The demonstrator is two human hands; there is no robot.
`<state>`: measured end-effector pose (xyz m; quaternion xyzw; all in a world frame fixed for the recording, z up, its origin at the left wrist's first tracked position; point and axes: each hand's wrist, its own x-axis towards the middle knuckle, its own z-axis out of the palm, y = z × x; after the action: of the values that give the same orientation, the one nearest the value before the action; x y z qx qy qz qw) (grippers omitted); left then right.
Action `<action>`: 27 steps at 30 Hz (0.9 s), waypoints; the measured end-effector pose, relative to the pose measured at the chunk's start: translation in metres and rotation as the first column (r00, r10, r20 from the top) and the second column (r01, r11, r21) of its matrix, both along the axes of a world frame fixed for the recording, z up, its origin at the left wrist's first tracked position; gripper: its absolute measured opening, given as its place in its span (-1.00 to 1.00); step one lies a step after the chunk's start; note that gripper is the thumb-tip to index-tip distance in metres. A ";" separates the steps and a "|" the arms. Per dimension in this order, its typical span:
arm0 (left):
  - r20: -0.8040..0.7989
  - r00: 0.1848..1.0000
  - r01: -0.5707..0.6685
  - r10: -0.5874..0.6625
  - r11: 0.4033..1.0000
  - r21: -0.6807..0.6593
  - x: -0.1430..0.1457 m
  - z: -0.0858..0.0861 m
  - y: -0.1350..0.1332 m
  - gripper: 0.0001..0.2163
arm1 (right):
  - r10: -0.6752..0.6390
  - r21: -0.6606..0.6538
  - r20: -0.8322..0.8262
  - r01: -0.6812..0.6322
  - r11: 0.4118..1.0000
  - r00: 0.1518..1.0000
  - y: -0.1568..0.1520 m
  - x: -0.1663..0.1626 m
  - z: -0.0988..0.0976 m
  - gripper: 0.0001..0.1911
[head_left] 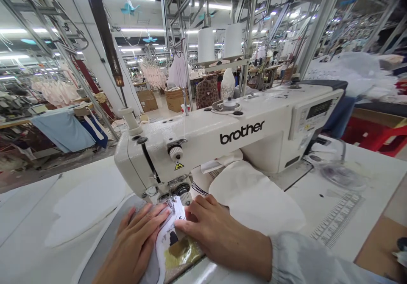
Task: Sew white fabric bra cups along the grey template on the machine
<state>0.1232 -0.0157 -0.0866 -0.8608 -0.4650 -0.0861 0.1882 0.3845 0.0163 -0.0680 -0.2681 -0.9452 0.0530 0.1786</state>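
A white Brother sewing machine (241,131) stands on the white table (375,169). My left hand (136,241) lies flat, fingers stretched out, on a white and grey fabric piece (165,237) just left of the needle (173,203). My right hand (213,229) presses the same fabric from the right, fingertips close to the presser foot. A folded white fabric bundle (257,199) rests under the machine arm behind my right hand.
White fabric pieces (85,207) lie on the table at the left. A printed ruler (337,220) is stuck to the table at the right. Two white thread cones (219,42) stand behind the machine. Hanging garments and cardboard boxes fill the workshop beyond.
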 end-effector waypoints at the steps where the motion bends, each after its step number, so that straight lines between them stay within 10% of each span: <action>1: 0.001 0.999 -0.039 0.039 0.999 0.018 0.002 -0.004 -0.002 -0.55 | 0.002 -0.002 0.001 -0.002 1.000 1.000 0.000 0.000 0.000 -0.76; 17: 0.113 0.913 -0.393 0.393 0.919 -0.020 0.039 -0.018 -0.018 -0.53 | 0.008 0.012 -0.011 -0.007 1.000 1.000 0.000 0.001 0.001 -0.83; 27: 0.048 0.998 -0.045 0.047 0.998 -0.050 -0.007 -0.005 -0.002 -0.59 | 0.265 0.068 -0.030 -0.263 0.962 0.964 -0.007 0.001 0.010 -0.75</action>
<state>0.1159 -0.0173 -0.0916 -0.8518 -0.4910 -0.0916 0.1577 0.3859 0.0091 -0.0583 -0.1328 -0.9701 0.0516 0.1966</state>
